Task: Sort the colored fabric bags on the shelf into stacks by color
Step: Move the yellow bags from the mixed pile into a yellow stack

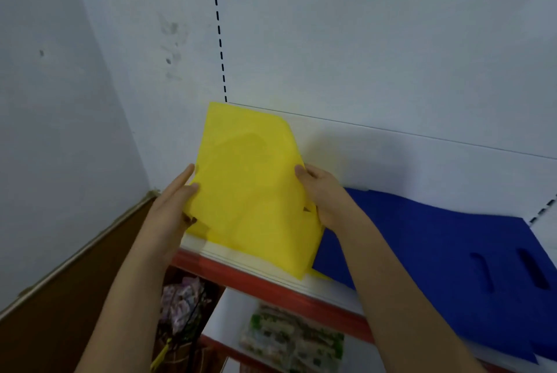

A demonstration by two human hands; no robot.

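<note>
A yellow fabric bag (250,179) is held tilted above the left end of the white shelf (391,158). My left hand (174,204) grips its left edge, thumb on top. My right hand (322,195) pinches its right edge with the thumb over the front. Blue fabric bags (452,255) lie flat on the shelf to the right, two with oval handle cut-outs showing. The yellow bag's lower corner overlaps the blue stack's left edge. Whether more yellow bags lie under the held one is hidden.
The shelf has a red front lip (271,279) and meets a white wall corner at the left. A lower shelf holds patterned packets (289,339). A brown panel (60,297) runs along the left. Slotted shelf uprights show on the back wall.
</note>
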